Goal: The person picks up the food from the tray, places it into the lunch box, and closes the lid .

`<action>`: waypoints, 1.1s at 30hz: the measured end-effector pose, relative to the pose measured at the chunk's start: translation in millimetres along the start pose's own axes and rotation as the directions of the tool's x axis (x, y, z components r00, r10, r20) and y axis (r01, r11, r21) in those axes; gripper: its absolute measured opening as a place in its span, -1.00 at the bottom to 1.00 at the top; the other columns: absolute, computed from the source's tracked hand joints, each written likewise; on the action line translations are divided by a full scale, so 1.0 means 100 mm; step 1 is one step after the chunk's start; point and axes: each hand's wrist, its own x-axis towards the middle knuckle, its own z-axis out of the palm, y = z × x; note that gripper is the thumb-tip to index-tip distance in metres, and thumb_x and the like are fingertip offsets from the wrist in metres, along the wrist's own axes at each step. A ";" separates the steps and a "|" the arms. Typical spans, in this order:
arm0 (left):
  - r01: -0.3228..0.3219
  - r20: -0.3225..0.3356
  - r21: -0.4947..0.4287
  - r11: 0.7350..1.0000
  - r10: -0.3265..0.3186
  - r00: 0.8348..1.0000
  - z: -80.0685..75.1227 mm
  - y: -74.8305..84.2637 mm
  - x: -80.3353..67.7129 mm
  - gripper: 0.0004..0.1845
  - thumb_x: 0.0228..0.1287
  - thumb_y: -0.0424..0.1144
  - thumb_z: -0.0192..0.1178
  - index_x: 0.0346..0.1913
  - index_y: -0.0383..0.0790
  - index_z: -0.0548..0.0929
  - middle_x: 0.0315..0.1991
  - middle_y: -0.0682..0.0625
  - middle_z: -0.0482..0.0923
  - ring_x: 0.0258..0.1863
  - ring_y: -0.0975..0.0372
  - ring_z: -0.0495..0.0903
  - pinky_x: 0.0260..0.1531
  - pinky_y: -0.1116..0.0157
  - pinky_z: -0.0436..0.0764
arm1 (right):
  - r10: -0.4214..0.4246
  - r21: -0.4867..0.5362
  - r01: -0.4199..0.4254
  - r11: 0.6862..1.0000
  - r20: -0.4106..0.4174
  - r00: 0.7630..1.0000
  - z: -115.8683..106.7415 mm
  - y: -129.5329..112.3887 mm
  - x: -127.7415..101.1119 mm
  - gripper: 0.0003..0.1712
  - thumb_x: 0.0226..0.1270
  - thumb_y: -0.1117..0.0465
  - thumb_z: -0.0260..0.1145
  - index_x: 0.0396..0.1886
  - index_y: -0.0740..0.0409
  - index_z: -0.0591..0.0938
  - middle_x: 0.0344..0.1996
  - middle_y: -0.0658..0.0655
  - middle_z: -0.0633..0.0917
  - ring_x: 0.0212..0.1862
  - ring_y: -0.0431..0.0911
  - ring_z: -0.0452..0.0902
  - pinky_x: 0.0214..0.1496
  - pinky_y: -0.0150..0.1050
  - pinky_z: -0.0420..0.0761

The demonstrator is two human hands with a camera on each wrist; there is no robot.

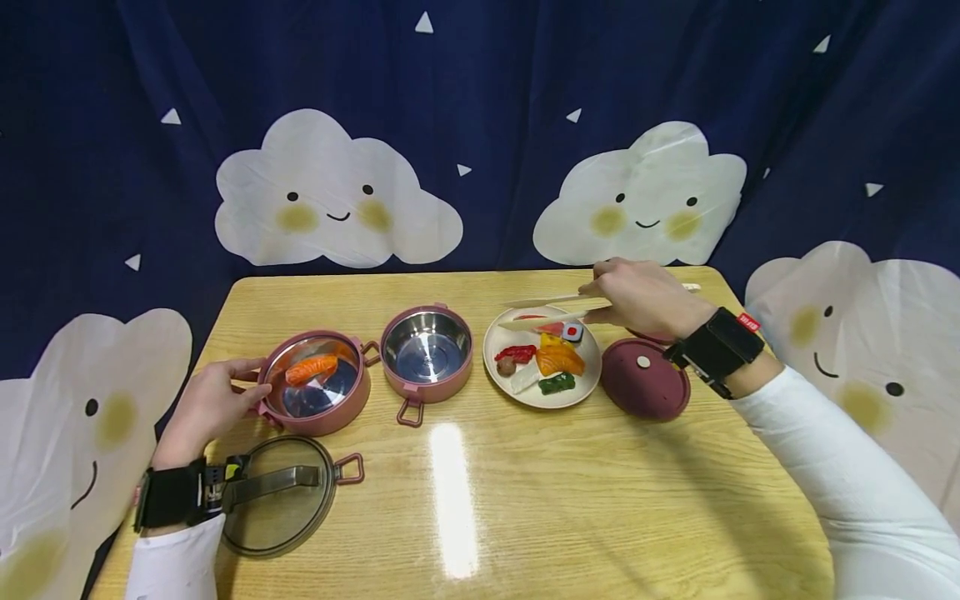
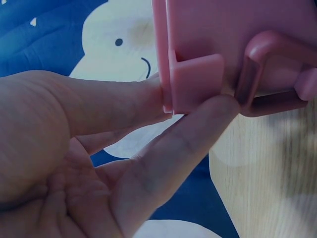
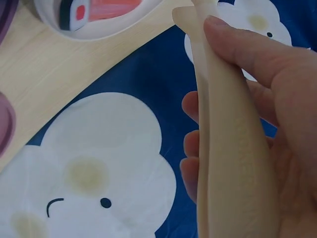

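Near the counter's left edge, the left hand steadies a pink bowl, fingers straight against its side; 1 salmon sushi piece already lies inside. Toward the far right corner, the right hand grips cream tongs over the plate, where roughly 6 food pieces remain. The second pink bowl looks unfilled, and the clear lid and maroon lid lie off. A red wrist tag bears unreadable writing.
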 end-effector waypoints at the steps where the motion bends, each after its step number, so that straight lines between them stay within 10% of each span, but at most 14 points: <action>1: -0.001 0.000 0.002 1.000 0.001 1.000 0.00 0.00 0.00 -0.50 0.46 -0.35 0.30 0.35 -0.55 0.53 0.10 -0.58 0.63 -0.17 -0.18 0.79 -0.44 0.41 0.63 | 0.007 0.001 -0.007 1.000 0.005 1.000 0.01 0.02 -0.01 -0.62 0.23 -0.03 0.60 -0.04 0.04 0.84 -0.20 0.14 0.74 -0.15 0.02 0.66 -0.19 -0.01 0.71; 21: -0.002 -0.010 0.012 1.000 0.002 1.000 0.00 0.01 0.02 -0.50 0.45 -0.35 0.31 0.35 -0.54 0.54 0.08 -0.56 0.64 -0.17 -0.18 0.77 -0.45 0.40 0.61 | 0.078 0.028 -0.081 0.996 0.077 0.994 0.14 0.29 -0.17 -0.63 0.24 -0.01 0.60 -0.02 0.05 0.86 -0.24 0.14 0.74 -0.31 -0.04 0.64 -0.34 -0.09 0.63; 33: 0.011 -0.001 0.017 1.000 -0.011 1.000 0.00 0.00 0.01 -0.49 0.46 -0.34 0.31 0.36 -0.54 0.53 0.09 -0.57 0.63 -0.21 -0.12 0.77 -0.45 0.40 0.61 | 0.011 -0.029 -0.009 1.000 0.070 0.997 0.23 0.29 -0.12 -0.83 0.24 0.06 0.59 -0.41 -0.05 0.75 -0.51 0.00 0.55 -0.45 -0.12 0.47 -0.46 -0.17 0.46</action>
